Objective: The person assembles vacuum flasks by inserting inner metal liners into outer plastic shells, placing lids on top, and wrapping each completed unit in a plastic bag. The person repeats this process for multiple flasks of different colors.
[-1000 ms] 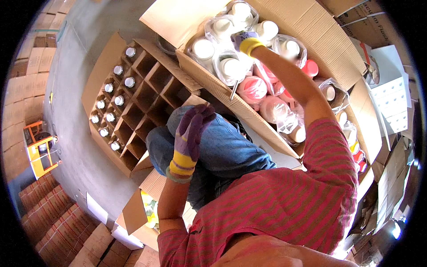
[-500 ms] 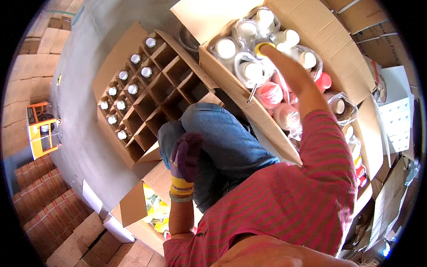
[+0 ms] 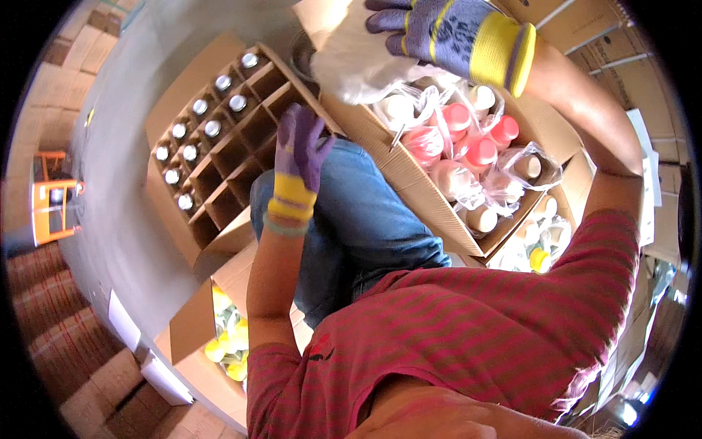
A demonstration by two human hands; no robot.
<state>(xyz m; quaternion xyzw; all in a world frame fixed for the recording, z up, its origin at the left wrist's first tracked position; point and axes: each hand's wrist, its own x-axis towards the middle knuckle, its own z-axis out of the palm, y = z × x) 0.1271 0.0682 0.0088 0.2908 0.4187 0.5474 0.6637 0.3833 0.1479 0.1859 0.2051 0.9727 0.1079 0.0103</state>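
Observation:
My right hand (image 3: 453,36), in a purple and yellow glove, is raised over the far end of a tall carton (image 3: 431,197). Its fingers are closed on a whitish plastic-wrapped bundle (image 3: 358,62), smeared by motion. In the carton stand plastic-bagged bottles, some with pink caps (image 3: 480,152), others with white caps (image 3: 399,108). My left hand (image 3: 300,143), gloved alike, is above my knee beside a divided carton (image 3: 241,179). Its fingers are apart and hold nothing. Several bottles with silvery-white caps (image 3: 212,129) fill the left-hand cells of that carton.
Near my left elbow, an open carton (image 3: 194,322) holds yellow-capped bottles (image 3: 238,336). More bottles, one yellow-capped (image 3: 540,260), stand right of the tall carton. An orange metal frame (image 3: 55,208) stands far left on the grey floor (image 3: 117,197). Stacked cartons (image 3: 58,322) line the left side.
My right hand has come up out of the tall carton with the whitish bundle. My left hand has risen from my knee toward the divided carton, its fingers spreading.

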